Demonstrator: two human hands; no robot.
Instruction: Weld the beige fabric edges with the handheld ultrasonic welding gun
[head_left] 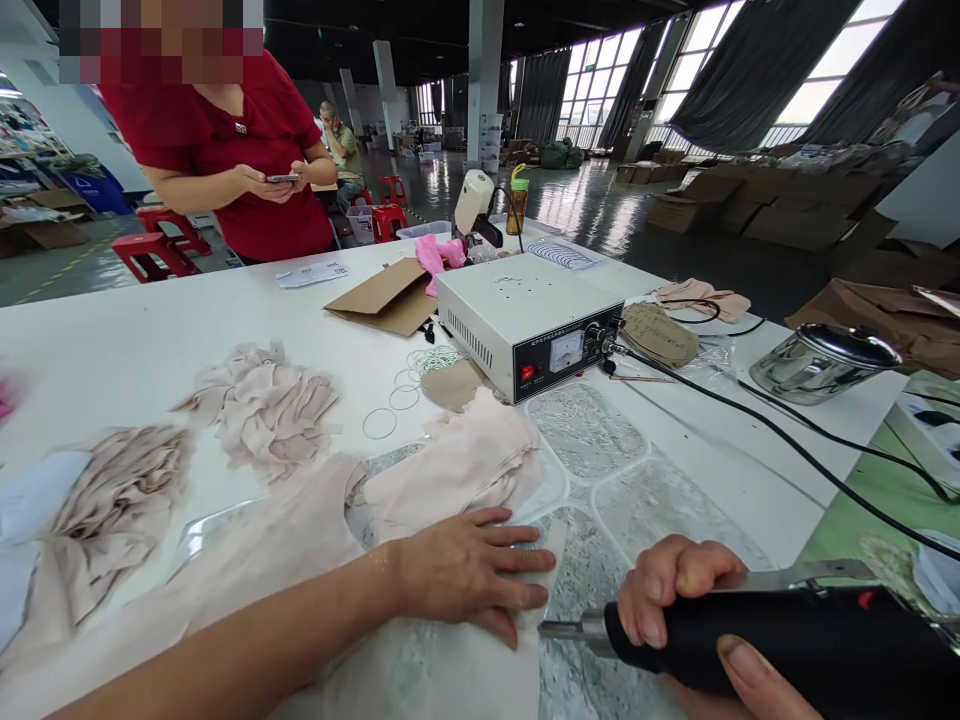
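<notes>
My left hand (480, 565) lies flat with fingers spread on a thin beige fabric piece (480, 670), pressing it on a marble-patterned mat (592, 550). My right hand (697, 610) is wrapped round a black handheld ultrasonic tool (780, 630), which enters from the right edge. Its metal tip (562, 630) points left and meets the fabric's right edge; whether it touches cannot be made out. Just beyond my left hand is a pile of pale pink fabric pieces (457, 460). More beige fabric (262, 565) stretches under and behind my left forearm.
A white control box (525, 310) with a meter stands mid-table, black cables (757, 425) running right. Fabric heaps (262, 405) lie left, thin rings (380, 424) near the box. A metal canister (825, 360) stands right. Across the table, a person in red (232, 160) holds a phone.
</notes>
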